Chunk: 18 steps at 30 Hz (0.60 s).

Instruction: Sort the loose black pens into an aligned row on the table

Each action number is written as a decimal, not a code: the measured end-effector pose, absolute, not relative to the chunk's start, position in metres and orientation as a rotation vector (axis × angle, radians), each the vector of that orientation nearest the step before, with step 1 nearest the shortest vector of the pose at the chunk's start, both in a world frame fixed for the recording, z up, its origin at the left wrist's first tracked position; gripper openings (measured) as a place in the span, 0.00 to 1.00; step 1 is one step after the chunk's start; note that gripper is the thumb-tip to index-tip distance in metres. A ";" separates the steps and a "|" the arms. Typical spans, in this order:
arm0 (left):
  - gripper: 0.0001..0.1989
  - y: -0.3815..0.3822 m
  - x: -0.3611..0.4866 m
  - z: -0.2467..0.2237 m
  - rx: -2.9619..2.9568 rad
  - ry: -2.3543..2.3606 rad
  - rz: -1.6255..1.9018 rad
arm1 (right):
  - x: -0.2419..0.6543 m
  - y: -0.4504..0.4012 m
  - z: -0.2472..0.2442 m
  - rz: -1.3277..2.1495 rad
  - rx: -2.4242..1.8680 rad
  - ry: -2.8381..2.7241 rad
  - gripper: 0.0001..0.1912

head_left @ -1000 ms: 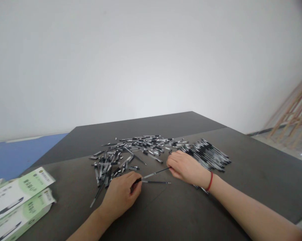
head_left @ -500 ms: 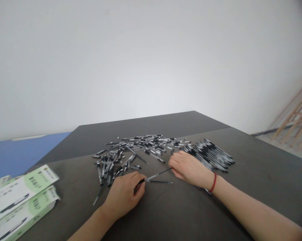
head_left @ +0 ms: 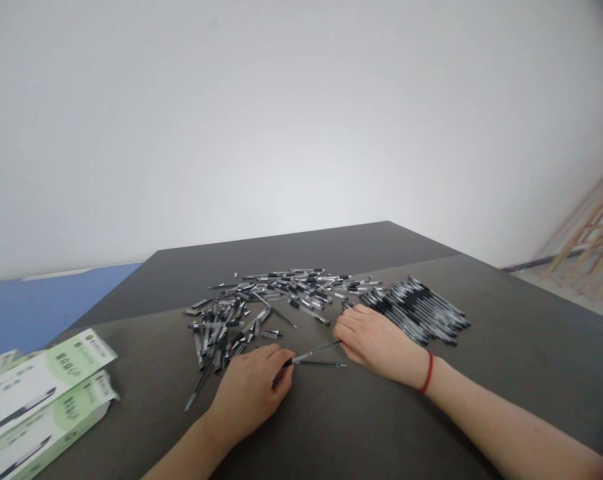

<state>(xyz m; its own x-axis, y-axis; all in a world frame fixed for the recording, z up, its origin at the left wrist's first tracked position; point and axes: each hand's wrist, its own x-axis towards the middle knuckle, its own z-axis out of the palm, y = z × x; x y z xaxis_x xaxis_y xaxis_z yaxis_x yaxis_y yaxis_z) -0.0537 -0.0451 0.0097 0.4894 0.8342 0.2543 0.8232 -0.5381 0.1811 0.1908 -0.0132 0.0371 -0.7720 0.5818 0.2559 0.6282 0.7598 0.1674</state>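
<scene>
Head | left hand point(head_left: 254, 383), right hand point(head_left: 374, 343) | two refills point(head_left: 324, 364) between | one wristband point(head_left: 429, 372)

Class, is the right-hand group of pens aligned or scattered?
Aligned: the slender black-and-clear plastic pens lie close together, nearly parallel, on the dark grey tabletop.

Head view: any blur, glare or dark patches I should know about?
Head view: soft light, with a brighter area mid-wall and no harsh glare on the table; head view, right edge: the wooden slats are blurred, and the top corner darkens; head view, centre: the pen row reads clearly as separate pens, but fine detail is soft.
</scene>
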 end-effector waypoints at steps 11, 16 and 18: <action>0.10 -0.048 -0.052 0.009 2.624 1.545 0.494 | 0.172 -0.029 0.048 -0.298 -0.943 -2.667 0.15; 0.10 -0.048 -0.051 0.010 2.622 1.531 0.525 | 0.179 -0.025 0.046 -0.302 -0.985 -2.641 0.11; 0.11 -0.049 -0.050 0.011 2.624 1.528 0.523 | 0.177 -0.025 0.046 -0.291 -0.980 -2.653 0.08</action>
